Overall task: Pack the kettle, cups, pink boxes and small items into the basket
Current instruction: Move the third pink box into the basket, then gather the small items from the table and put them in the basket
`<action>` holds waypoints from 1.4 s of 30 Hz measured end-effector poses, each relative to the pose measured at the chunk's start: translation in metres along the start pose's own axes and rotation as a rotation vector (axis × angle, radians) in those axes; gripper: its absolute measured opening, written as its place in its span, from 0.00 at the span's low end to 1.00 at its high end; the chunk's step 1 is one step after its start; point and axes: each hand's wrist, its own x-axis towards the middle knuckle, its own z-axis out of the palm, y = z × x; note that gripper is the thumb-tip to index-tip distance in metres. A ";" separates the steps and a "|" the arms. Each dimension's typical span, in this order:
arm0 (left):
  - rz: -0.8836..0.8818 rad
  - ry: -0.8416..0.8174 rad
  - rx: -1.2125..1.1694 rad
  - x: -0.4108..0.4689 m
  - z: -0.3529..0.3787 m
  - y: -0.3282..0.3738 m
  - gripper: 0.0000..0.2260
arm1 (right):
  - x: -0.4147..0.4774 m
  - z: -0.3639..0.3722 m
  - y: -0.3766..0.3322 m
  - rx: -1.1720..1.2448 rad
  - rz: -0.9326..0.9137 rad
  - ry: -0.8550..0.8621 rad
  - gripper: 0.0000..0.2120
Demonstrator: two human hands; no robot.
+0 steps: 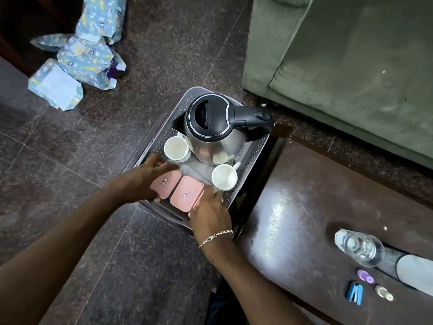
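Observation:
A grey perforated basket [254,158] stands on the floor beside a dark low table. Inside it are a steel kettle [215,130] with a black lid and handle, a white cup [176,148] to the kettle's left and another white cup [224,177] in front of it. Two pink boxes lie side by side at the basket's near end. My left hand [143,179] grips the left pink box [165,184] from its outer side. My right hand [210,212] holds the near right edge of the right pink box [186,193].
The dark low table [304,219] at the right carries a clear water bottle [358,248], a purple small item [364,276], a blue clip [355,294] and a small vial [384,293]. A green sofa [339,66] stands behind. Patterned paper packets [82,57] lie on the floor at far left.

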 end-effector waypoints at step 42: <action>0.422 -0.083 0.039 0.057 0.206 0.438 0.28 | -0.183 -0.096 0.444 -0.081 0.245 0.327 0.14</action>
